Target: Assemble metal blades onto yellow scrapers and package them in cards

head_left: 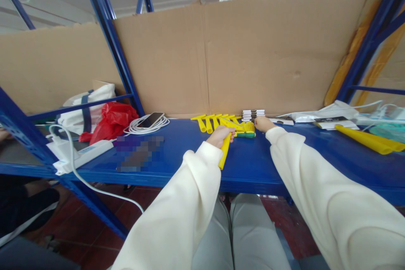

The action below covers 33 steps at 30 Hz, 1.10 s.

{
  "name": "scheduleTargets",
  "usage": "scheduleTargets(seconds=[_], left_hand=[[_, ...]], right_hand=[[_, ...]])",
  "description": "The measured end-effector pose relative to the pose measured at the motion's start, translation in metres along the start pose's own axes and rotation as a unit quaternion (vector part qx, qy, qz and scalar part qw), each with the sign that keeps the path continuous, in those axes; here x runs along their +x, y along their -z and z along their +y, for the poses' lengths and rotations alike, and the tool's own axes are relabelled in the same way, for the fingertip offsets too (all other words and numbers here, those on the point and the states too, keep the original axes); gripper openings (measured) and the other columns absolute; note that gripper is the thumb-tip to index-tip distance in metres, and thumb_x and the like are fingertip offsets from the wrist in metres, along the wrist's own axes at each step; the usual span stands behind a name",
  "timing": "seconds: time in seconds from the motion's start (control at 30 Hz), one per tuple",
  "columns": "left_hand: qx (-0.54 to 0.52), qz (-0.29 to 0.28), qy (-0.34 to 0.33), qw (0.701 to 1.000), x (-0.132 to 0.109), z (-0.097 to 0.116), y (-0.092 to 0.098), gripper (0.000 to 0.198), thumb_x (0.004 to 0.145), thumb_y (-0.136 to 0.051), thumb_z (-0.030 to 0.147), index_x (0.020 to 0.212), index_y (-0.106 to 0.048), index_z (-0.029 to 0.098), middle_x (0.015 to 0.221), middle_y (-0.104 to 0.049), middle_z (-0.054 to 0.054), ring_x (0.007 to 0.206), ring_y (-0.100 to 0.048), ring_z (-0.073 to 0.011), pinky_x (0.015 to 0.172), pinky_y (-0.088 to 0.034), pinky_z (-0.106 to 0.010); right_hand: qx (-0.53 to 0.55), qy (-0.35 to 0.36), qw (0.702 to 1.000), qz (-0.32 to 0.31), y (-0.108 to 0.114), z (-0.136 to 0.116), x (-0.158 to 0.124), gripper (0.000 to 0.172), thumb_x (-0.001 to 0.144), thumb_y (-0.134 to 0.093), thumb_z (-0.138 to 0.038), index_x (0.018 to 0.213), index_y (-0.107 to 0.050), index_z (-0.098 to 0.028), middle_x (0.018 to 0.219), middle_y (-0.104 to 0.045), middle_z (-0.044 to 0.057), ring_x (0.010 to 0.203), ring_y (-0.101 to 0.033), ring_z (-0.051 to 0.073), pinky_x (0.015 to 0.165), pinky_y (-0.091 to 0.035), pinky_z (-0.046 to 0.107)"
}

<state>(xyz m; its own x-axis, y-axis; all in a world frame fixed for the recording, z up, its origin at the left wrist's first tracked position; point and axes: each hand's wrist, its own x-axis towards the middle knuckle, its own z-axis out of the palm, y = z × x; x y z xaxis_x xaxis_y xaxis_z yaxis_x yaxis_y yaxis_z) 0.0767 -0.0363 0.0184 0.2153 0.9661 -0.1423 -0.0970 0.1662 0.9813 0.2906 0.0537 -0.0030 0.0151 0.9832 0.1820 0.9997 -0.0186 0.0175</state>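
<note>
My left hand (pixel 219 136) is closed around a yellow tool with a hollow, tapered handle (pixel 225 152). The handle points down toward the table's front edge, and its flat head extends to the right past my fingers. My right hand (pixel 263 124) has its fingers curled together beside a small stack of white and dark flat pieces (pixel 249 114); what it grips, if anything, is hidden. Between the hands lies a yellow and green item (pixel 246 134). Several similar yellow tools (pixel 209 124) lie in a row behind my left hand.
More yellow tools (pixel 367 138) lie at right, near a dark-and-white box (pixel 335 122) and plastic bags (pixel 325 112). At left are a phone (pixel 152 120) on a coiled white cable, a red bag (pixel 115 120) and a power strip (pixel 85 156). Cardboard (pixel 253 55) stands behind the blue table (pixel 186 156).
</note>
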Motion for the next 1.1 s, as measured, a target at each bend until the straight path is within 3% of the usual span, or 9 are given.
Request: scheduleTargets(seconds=[0.4,0.6,0.73,0.87,1.0,1.1], left_hand=[[0.008,0.015,0.013,1.0,0.002,0.001,0.001,0.029,0.09,-0.057,-0.002,0.068,-0.052,0.016,0.046,-0.046,0.006,0.039,-0.04,-0.0057,0.041,-0.032,-0.018],[0.004,0.021,0.006,1.0,0.006,-0.001,0.002,0.032,0.089,-0.057,-0.003,0.065,-0.05,0.017,0.047,-0.045,0.005,0.039,-0.039,-0.006,0.041,-0.03,-0.018],[0.026,0.032,0.002,0.999,0.008,-0.001,0.003,0.031,0.088,-0.059,-0.003,0.064,-0.051,0.016,0.046,-0.046,0.005,0.04,-0.039,-0.0063,0.042,-0.031,-0.019],[0.05,0.042,0.002,0.998,0.007,0.0,0.003,0.032,0.089,-0.058,-0.002,0.064,-0.051,0.016,0.045,-0.046,0.005,0.039,-0.04,-0.0062,0.042,-0.031,-0.019],[0.047,0.044,-0.006,0.998,0.008,0.001,0.005,0.027,0.084,-0.065,-0.001,0.066,-0.053,0.016,0.048,-0.047,0.005,0.039,-0.04,-0.0062,0.042,-0.033,-0.019],[0.043,0.046,-0.019,0.998,0.01,-0.001,0.005,0.022,0.083,-0.067,0.002,0.071,-0.056,0.017,0.051,-0.047,0.005,0.04,-0.041,-0.0066,0.04,-0.032,-0.019]], right_hand=[[-0.006,-0.01,1.0,-0.004,-0.001,-0.005,0.0,0.043,0.09,-0.052,-0.003,0.129,-0.068,0.0,0.121,-0.071,0.032,0.121,-0.07,0.033,0.098,-0.054,0.036],[0.004,-0.014,1.0,-0.003,0.005,-0.006,-0.005,0.039,0.088,-0.052,-0.002,0.121,-0.072,-0.001,0.118,-0.073,0.031,0.117,-0.071,0.032,0.093,-0.054,0.034],[0.097,-0.014,0.994,0.056,0.016,-0.01,-0.007,0.033,0.082,-0.057,-0.001,0.11,-0.073,-0.005,0.112,-0.076,0.023,0.11,-0.072,0.028,0.092,-0.053,0.03],[0.326,0.015,0.941,0.092,0.028,-0.025,-0.016,0.02,0.079,-0.06,-0.001,0.092,-0.07,-0.013,0.093,-0.076,0.011,0.086,-0.07,0.019,0.08,-0.054,0.026],[0.487,0.084,0.869,0.016,0.033,-0.037,-0.028,0.017,0.072,-0.067,-0.003,0.078,-0.063,-0.018,0.07,-0.068,0.0,0.069,-0.062,0.012,0.07,-0.051,0.023],[0.534,0.109,0.838,-0.018,0.029,-0.043,-0.033,0.022,0.065,-0.072,-0.003,0.072,-0.06,-0.02,0.063,-0.063,-0.004,0.064,-0.059,0.011,0.066,-0.05,0.022]])
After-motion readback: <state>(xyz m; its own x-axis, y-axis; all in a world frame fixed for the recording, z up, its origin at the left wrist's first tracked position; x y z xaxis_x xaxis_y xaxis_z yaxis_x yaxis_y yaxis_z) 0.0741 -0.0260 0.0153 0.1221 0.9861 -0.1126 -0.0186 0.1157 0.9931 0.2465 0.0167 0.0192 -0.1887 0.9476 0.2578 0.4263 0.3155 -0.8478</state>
